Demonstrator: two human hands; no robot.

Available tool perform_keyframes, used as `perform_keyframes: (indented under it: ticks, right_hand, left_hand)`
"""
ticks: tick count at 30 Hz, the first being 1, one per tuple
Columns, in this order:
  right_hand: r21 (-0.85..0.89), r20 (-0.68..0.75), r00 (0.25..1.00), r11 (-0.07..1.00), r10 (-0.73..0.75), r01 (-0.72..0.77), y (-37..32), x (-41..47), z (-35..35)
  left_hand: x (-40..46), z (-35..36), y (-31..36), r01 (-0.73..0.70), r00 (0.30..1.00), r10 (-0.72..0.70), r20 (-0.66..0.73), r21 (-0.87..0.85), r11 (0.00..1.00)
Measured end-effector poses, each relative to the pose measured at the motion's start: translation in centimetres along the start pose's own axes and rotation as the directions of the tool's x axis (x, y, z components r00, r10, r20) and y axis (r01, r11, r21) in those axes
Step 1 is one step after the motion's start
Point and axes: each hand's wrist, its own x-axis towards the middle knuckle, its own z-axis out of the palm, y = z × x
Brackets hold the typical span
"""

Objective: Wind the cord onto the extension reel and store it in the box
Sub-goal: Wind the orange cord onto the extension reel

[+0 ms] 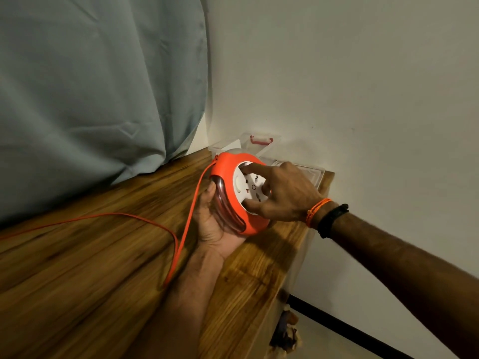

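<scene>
Your left hand [211, 221] cups the orange reel [239, 195] above the desk's [77, 268] far right corner; your right hand's [282, 193] fingers press its white face. Cord [181, 237] trails leftward.

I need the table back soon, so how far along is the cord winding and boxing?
Done: little that shows. In hand: the left hand cradles the orange reel while the right hand has fingers on its white socket face, apparently turning it. Left: a long run of orange cord lies loose across the wooden table, and the clear box by the wall waits for the reel.
</scene>
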Motion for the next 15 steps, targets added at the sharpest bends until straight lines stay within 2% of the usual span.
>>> perform_keyframes:
  ticks: [2,3,4,5,6,7,9,12,14,15]
  right_hand:
    - [0.169,-0.029,0.963,0.951,0.269,-0.261,-0.4,-0.2,0.9]
    - [0.323,0.047,0.895,0.841,0.443,-0.434,-0.6,-0.2,1.4]
    - [0.482,0.213,0.788,0.639,0.578,-0.599,-0.8,-0.1,1.7]
    - [0.578,0.384,0.668,0.398,0.638,-0.712,-0.8,0.0,1.7]
    - [0.626,0.489,0.583,0.204,0.648,-0.752,-0.9,0.2,1.5]
    - [0.654,0.535,0.551,0.099,0.641,-0.750,-1.0,0.4,1.2]
    - [0.676,0.544,0.553,0.060,0.631,-0.734,-1.1,0.9,0.8]
    - [0.667,0.582,0.593,0.091,0.556,-0.740,-0.9,0.9,0.2]
    - [0.637,0.583,0.609,0.163,0.537,-0.754,-0.1,0.4,0.0]
    - [0.616,0.559,0.625,0.232,0.545,-0.753,0.0,0.2,-0.3]
  left_hand:
    - [-0.1,0.2,0.0,-0.009,1.000,0.009,-0.008,0.014,1.000]
    - [-0.1,0.4,-0.1,-0.019,1.000,0.019,-0.018,0.035,0.999]
    - [-0.2,0.6,-0.1,-0.024,0.999,0.025,-0.036,0.050,0.998]
    - [-0.1,0.8,-0.2,-0.025,0.998,0.028,-0.060,0.057,0.998]
    - [-0.2,0.9,-0.2,-0.026,0.997,0.030,-0.075,0.060,0.998]
    - [-0.2,1.0,-0.2,-0.029,0.997,0.034,-0.074,0.066,0.997]
    - [-0.1,0.9,-0.1,-0.041,0.997,0.046,-0.064,0.082,0.996]
    - [-0.1,0.6,0.0,-0.026,0.997,0.031,-0.064,0.083,0.996]
    - [-0.2,0.7,0.1,-0.017,0.997,0.023,-0.067,0.076,0.997]
    - [-0.2,0.7,0.1,-0.016,0.997,0.022,-0.071,0.078,0.997]
